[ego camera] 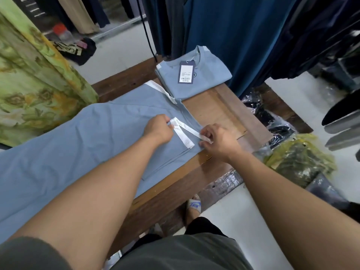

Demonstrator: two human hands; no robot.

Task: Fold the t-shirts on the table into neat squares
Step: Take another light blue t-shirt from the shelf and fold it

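A brown wooden table (pixel 214 114) is seen in a shop, with dark blue clothes (pixel 224 26) hung behind it. Far to the left of the two hands, a green flowery cloth (pixel 35 84) is hung. A light blue t-shirt (pixel 78 143) is spread flat on the table, and most of it lies to the left of the hands. The top end of a white sleeve band (pixel 185 137) is pinched by the left hand (pixel 158 130), with the fingers curled round it. Just to the right of that pinch, a second white band (pixel 191 131) is pinched at its far end by the right hand (pixel 218 140), close to the table's near edge. Beyond both hands and well apart from them, a folded blue t-shirt (pixel 204 78) with a paper tag (pixel 187 72) is laid on the table. To the right of the right hand, plastic bags (pixel 300 162) are piled on the floor.
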